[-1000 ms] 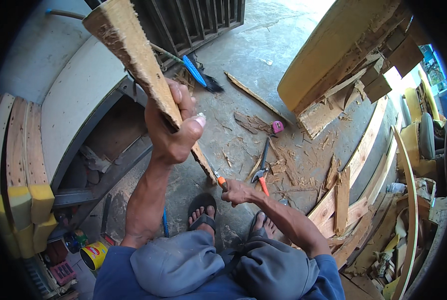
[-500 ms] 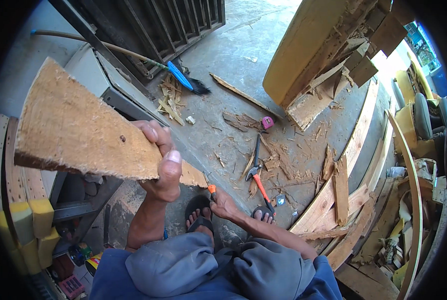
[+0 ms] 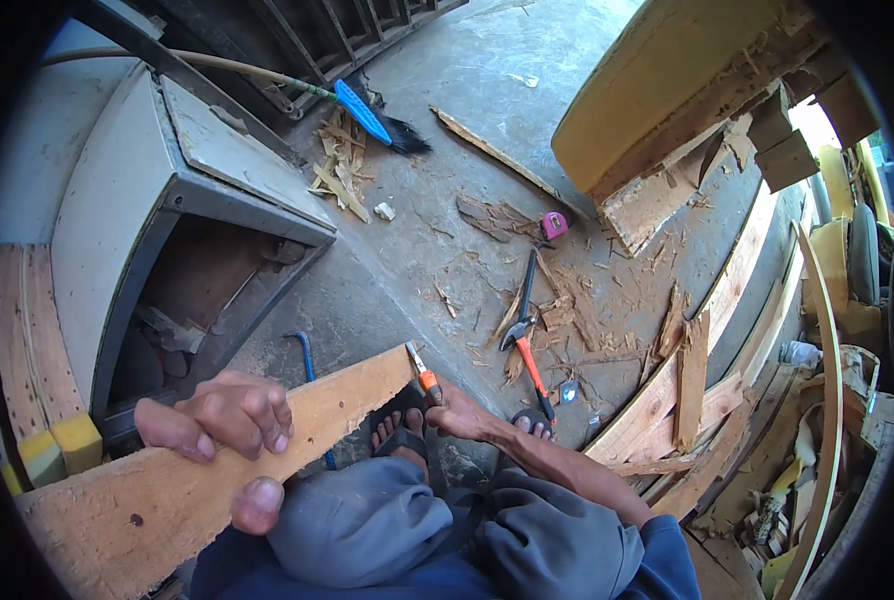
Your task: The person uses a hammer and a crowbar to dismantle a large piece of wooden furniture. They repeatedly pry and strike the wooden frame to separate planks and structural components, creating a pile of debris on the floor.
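My left hand point(image 3: 232, 425) grips a long wooden board point(image 3: 337, 395), its fingers over the upper edge and the thumb on the face. The board has rough edges and a few dark holes; it slants across my lap from lower left up to the middle. My right hand point(image 3: 454, 408) is closed round a short tool with an orange handle and a narrow metal end point(image 3: 426, 379). That metal end is at the board's far tip, and whether it is a knife or a screwdriver I cannot tell.
An orange-handled hammer point(image 3: 529, 365) and a pink tape measure point(image 3: 554, 225) lie on the floor among wood scraps. Beyond the board is a blue pry bar point(image 3: 307, 355). A blue broom point(image 3: 367, 115) and a grey cabinet point(image 3: 117, 220) stand left; curved planks point(image 3: 712, 320) lie right.
My left hand has swung the board's wide end down and toward me, and its grip has turned over the edge. My right hand and its tool have stayed nearly in place.
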A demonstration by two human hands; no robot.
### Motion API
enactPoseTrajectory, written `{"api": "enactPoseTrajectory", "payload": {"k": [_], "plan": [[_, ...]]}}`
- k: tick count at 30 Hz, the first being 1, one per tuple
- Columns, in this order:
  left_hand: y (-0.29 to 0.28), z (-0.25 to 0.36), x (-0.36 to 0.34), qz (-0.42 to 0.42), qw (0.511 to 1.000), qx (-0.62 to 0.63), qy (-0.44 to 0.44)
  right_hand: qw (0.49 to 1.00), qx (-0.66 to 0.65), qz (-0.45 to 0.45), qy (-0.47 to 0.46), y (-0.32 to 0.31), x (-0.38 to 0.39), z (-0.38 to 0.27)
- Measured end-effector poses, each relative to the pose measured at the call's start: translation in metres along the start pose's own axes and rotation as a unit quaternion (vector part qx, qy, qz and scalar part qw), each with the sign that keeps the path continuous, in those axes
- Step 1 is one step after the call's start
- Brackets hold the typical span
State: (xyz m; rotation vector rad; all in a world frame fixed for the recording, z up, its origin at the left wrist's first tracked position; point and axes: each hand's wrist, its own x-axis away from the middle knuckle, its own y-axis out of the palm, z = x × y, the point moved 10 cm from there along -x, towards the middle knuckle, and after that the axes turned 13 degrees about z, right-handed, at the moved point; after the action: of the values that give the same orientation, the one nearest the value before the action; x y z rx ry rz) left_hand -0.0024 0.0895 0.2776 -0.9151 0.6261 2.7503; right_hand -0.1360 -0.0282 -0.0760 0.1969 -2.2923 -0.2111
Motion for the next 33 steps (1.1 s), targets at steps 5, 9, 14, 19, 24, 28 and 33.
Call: {"api": "enactPoseTrajectory", "payload": {"k": [5, 9, 14, 19, 24, 28, 33], "plan": [[0.033, -0.004, -0.005, -0.173, 0.964, 0.194, -0.055, 0.941, -0.271, -0.086, 0.182, -0.073, 0.011, 0.044], [-0.034, -0.013, -0.013, 0.043, 0.998, 0.039, -0.024, 0.974, -0.205, 0.07, 0.068, -0.139, 0.034, 0.052], [-0.031, -0.007, -0.001, 0.056, 0.998, -0.016, -0.028, 0.921, -0.012, 0.363, 0.141, -0.218, 0.075, 0.169], [-0.001, -0.008, -0.001, 0.043, 0.997, 0.002, -0.056, 0.784, 0.369, 0.476, 0.151, -0.234, 0.11, 0.161], [0.053, -0.011, 0.001, 0.012, 0.991, 0.104, -0.087, 0.888, 0.177, 0.298, -0.302, -0.134, 0.113, -0.025], [0.083, -0.02, 0.004, -0.017, 0.979, 0.173, -0.106, 0.92, 0.198, 0.177, -0.289, -0.109, 0.117, -0.069], [0.056, -0.081, 0.046, 0.062, 0.974, -0.073, -0.205, 0.942, 0.083, 0.287, -0.154, -0.162, 0.15, 0.016]]}}
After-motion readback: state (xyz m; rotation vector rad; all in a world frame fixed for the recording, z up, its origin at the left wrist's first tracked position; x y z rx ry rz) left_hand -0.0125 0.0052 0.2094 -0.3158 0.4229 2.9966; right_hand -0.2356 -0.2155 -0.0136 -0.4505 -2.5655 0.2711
